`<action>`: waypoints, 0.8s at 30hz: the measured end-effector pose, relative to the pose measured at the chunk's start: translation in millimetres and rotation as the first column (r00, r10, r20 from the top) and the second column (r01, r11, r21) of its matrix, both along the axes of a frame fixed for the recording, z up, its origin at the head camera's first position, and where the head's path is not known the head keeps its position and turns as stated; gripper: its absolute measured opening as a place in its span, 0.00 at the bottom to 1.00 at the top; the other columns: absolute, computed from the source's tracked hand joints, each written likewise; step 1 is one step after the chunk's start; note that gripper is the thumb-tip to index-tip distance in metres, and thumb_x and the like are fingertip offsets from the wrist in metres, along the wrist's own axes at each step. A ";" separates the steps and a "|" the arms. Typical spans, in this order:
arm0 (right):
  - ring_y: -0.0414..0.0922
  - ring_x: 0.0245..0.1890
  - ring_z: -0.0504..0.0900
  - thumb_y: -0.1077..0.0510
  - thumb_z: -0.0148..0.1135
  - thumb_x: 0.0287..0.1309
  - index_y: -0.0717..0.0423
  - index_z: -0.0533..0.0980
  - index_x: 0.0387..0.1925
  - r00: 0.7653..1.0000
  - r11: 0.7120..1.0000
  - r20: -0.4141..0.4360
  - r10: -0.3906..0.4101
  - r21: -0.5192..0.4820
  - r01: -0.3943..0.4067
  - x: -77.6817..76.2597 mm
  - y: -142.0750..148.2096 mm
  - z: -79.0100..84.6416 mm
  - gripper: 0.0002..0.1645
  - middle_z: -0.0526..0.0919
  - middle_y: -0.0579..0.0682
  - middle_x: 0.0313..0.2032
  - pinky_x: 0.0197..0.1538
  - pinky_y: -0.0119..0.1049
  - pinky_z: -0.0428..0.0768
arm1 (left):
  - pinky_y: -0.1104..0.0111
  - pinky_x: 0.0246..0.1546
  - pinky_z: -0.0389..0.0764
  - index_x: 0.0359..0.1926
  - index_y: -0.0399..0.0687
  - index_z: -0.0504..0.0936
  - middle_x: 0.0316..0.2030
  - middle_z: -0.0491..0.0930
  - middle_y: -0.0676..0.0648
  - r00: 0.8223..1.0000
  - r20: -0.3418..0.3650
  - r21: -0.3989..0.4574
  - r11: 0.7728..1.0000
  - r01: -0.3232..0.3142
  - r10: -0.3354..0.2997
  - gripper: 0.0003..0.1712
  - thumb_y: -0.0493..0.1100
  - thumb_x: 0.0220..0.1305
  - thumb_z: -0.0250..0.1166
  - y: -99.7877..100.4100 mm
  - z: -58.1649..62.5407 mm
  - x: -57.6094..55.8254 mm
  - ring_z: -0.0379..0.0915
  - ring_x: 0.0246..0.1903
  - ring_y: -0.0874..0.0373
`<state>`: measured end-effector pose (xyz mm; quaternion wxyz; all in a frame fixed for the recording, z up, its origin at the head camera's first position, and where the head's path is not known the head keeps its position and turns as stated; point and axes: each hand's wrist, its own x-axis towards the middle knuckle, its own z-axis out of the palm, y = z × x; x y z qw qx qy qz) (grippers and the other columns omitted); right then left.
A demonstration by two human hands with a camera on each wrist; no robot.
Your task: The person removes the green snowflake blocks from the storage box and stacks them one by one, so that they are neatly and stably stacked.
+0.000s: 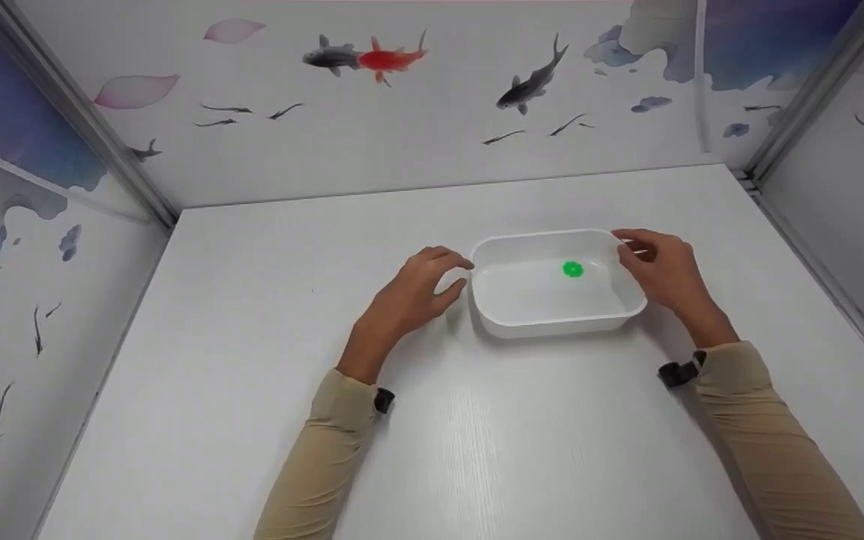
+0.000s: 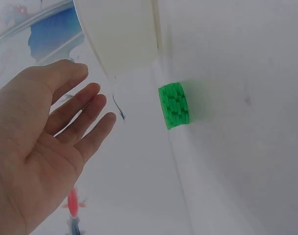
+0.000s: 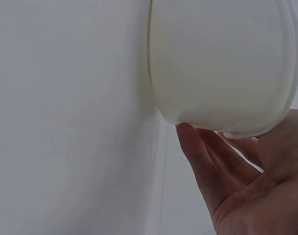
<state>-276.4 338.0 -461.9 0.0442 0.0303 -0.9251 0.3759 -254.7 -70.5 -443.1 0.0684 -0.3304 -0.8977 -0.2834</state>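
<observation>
A white rectangular plastic basin [image 1: 552, 326] with rounded corners stands on the table. Inside it, towards the back, lies a small green flower-shaped piece [image 1: 573, 269]. My right hand [image 1: 664, 270] grips the basin's right end near the back corner; in the right wrist view its fingers [image 3: 203, 166] lie against the outer wall, with the thumb mostly hidden. Beside the left end is my left hand [image 1: 421, 289], fingers loosely bent and holding nothing. Close to that hand, a green short cylinder with a brick-like pattern [image 2: 174, 105] stands on the table, mostly hidden in the head view.
The white table [image 1: 252, 360] meets a back panel [image 1: 432, 135] printed with fish and petals. Side panels with metal corner posts [image 1: 87, 105] border it left and right. Dark wrist straps [image 1: 678, 373] show at both sleeve cuffs.
</observation>
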 end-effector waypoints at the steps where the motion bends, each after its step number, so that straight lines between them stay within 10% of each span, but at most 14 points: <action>1: 0.63 0.60 0.87 0.49 0.58 0.81 0.51 0.77 0.74 1.000 1.000 0.000 0.001 -0.002 -0.001 0.1 -0.1 -0.1 0.27 0.85 0.65 0.64 0.65 0.61 0.84 | 0.58 0.70 0.81 0.63 0.44 0.85 0.61 0.86 0.44 1.000 0.003 0.006 1.000 -0.003 0.003 0.16 0.40 0.79 0.66 4.3 0.2 -0.2 0.80 0.66 0.48; 17: 0.63 0.61 0.86 0.49 0.58 0.81 0.52 0.77 0.74 1.000 1.000 0.010 -0.002 -0.005 0.002 1.6 0.4 0.9 0.27 0.83 0.66 0.65 0.65 0.60 0.84 | 0.65 0.69 0.81 0.64 0.44 0.85 0.61 0.86 0.44 0.997 0.056 0.007 0.998 0.061 -0.061 0.17 0.40 0.79 0.65 71.1 -3.1 -14.2 0.80 0.65 0.51; 24: 0.62 0.57 0.89 0.50 0.60 0.80 0.53 0.79 0.72 0.999 1.000 -0.036 0.006 0.001 -0.006 -0.5 1.5 -1.9 0.26 0.87 0.65 0.61 0.52 0.23 0.81 | 0.65 0.61 0.84 0.62 0.42 0.86 0.57 0.88 0.43 0.993 0.062 0.024 0.995 0.098 -0.099 0.16 0.39 0.78 0.66 93.3 -6.6 -25.1 0.83 0.56 0.51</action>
